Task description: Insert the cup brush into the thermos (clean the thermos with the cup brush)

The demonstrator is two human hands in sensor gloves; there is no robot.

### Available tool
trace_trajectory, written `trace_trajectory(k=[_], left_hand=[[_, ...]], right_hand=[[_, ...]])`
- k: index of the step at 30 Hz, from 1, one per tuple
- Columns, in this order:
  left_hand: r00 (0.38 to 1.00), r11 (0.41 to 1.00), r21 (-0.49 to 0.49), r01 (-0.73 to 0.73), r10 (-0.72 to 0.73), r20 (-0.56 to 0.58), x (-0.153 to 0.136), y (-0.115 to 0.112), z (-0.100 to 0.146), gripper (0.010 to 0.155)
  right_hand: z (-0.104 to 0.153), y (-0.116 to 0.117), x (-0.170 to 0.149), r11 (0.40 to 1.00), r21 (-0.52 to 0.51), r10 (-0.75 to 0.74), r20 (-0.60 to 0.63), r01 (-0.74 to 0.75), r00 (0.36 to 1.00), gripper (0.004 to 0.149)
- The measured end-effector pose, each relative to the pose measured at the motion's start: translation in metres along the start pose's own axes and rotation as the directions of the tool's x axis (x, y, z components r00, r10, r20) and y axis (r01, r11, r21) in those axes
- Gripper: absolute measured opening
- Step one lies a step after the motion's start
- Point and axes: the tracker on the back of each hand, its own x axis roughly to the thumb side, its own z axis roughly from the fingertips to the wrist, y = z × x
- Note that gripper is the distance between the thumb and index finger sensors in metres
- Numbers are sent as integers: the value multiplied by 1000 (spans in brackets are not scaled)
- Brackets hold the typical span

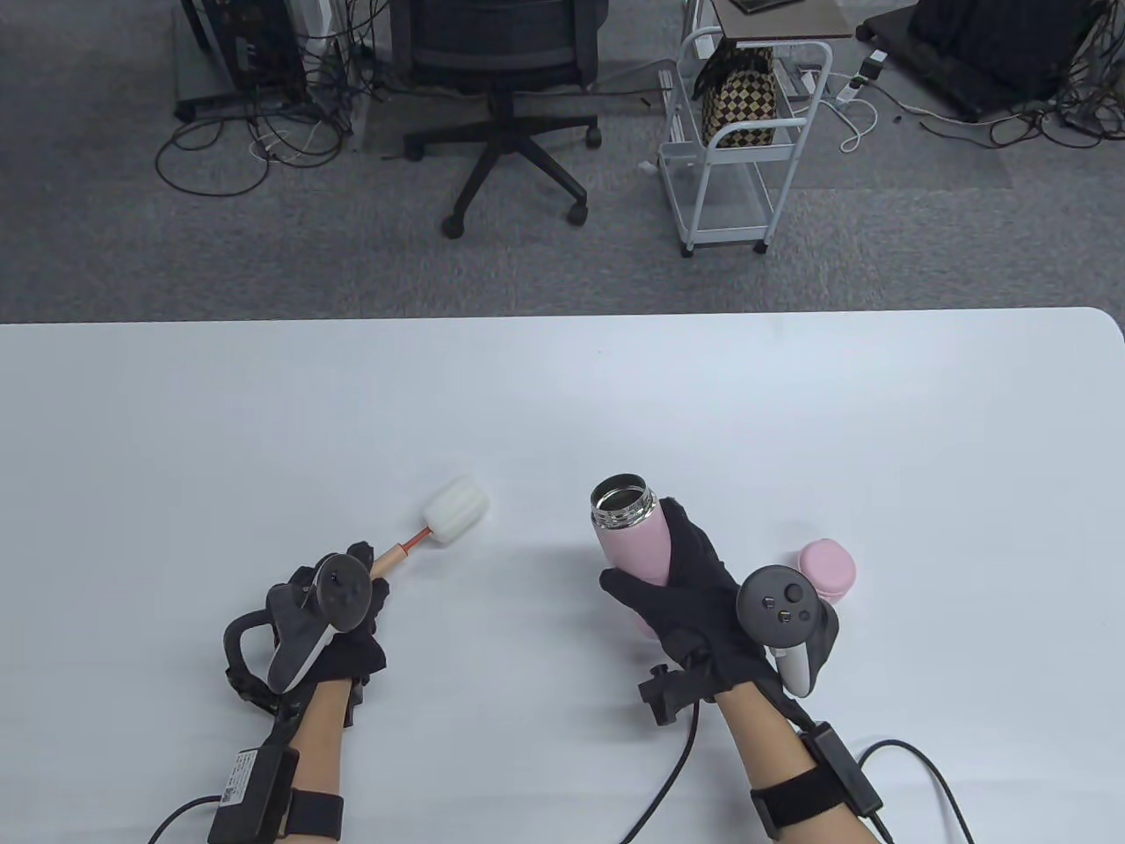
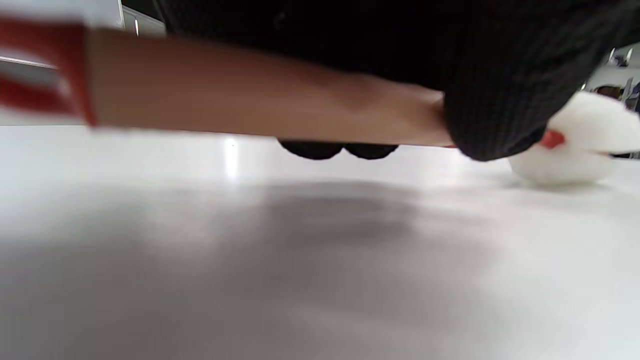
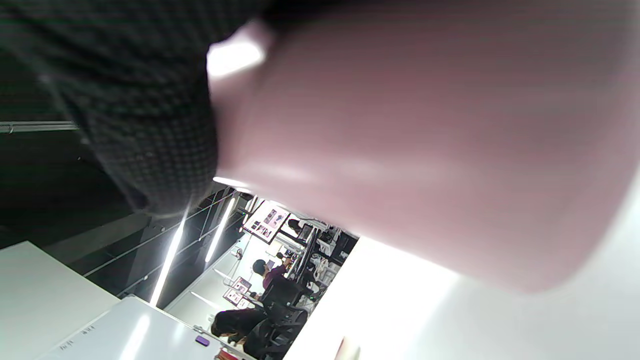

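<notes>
Left hand [image 1: 330, 615] curled round the wooden handle of the cup brush [image 1: 439, 519], sponge head [image 2: 570, 150] out past the fingertips and touching the table [image 1: 562, 396]. Right hand [image 1: 694, 598] wrapped round the pink thermos [image 1: 628, 532], open mouth tilted up beyond the fingers, pink lid [image 1: 826, 567] just behind the knuckles. Likely trouble: sponge catching the steel rim through poor lining-up, or thermos twisting in the grip under the push.

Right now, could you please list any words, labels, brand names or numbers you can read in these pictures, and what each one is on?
None can be read.
White label on the left forearm sensor box: print too small to read.
Whiteboard in the right wrist view: faint marks, too blurred.
Thermos, pink lid and cup brush: no visible text.
</notes>
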Motion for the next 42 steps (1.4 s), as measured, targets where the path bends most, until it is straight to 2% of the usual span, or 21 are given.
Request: trace_trajectory(k=[3,6,8,12,14,17,20,24,26,29,31,34,36,39,41,42], left_hand=[[1000,999,-40,23,-24,-17,0,-5,-1,51],[1000,999,-40,16,-17,-22,1,-5,-1,51],[1000,999,-38,0,-1,-13,1,-3,1,62],[967,972,-13,-235,236,92,10,10,12,75],[907,917,-35,-396,397,137,17,14,20,77],[760,790,-132,-598,612,219,36,14,31,76],[641,693,-206,-691,719,268,54,11,39,78],[480,546,-378,-748,838,261,80,1,50,80],[451,517,-418,-747,856,253,88,-2,53,75],[432,519,-474,-711,855,287,100,-5,57,54],[441,527,-485,-698,849,290,104,-6,60,59],[385,455,-495,-741,891,242,103,-8,59,66],[356,407,-510,-758,913,200,101,-10,58,76],[291,323,-492,-809,946,143,95,-12,55,82],[282,316,-486,-815,948,144,92,-12,52,84],[302,343,-469,-814,939,162,90,-11,51,84]], right_hand=[[1,5,-3,997,29,-70,-30,71,997,77],[1,9,-2,994,55,-93,-28,94,995,74],[1,11,-1,993,73,-92,-24,94,995,72],[3,21,0,986,113,-121,-36,124,992,68],[4,26,1,979,136,-144,-45,149,989,66],[7,33,2,967,173,-179,-54,186,982,65],[9,40,4,958,191,-205,-63,214,977,63],[13,50,10,936,228,-261,-64,269,963,60],[13,54,12,919,260,-291,-57,296,955,58],[14,60,17,892,311,-328,-52,328,943,54],[16,63,20,883,322,-347,-41,341,937,49],[16,63,21,864,349,-378,-27,363,926,42],[16,63,22,855,351,-404,-14,383,914,37],[14,61,25,901,321,-326,59,291,944,35],[14,56,28,935,272,-264,112,226,958,32],[13,53,29,953,247,-214,137,176,967,31]])
